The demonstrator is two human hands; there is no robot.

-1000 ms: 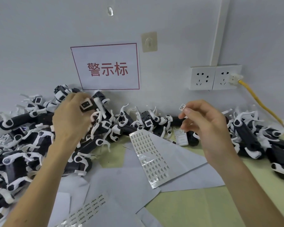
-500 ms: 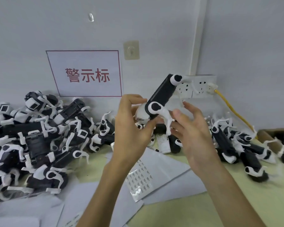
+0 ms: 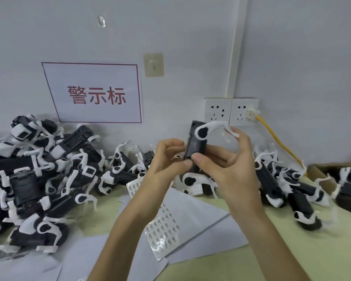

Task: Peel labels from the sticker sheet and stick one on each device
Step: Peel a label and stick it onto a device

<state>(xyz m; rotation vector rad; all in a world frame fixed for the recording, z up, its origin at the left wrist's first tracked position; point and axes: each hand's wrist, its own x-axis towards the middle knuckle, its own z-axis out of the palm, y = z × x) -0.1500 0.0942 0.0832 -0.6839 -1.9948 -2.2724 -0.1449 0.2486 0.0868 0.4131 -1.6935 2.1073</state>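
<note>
Left hand (image 3: 166, 159) grips the device (image 3: 197, 142) upright to steady it; right hand (image 3: 231, 173) pinches it, thumb pressing its face, likely seating a label. Sticker sheet (image 3: 164, 234) lies beneath both wrists.

Device (image 3: 196, 146) between left hand (image 3: 166, 159), right hand (image 3: 229, 167)

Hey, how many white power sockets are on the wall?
2, side by side: the left white socket has nothing plugged in; the right white socket holds the yellow cable plug. None seems hidden.
</note>
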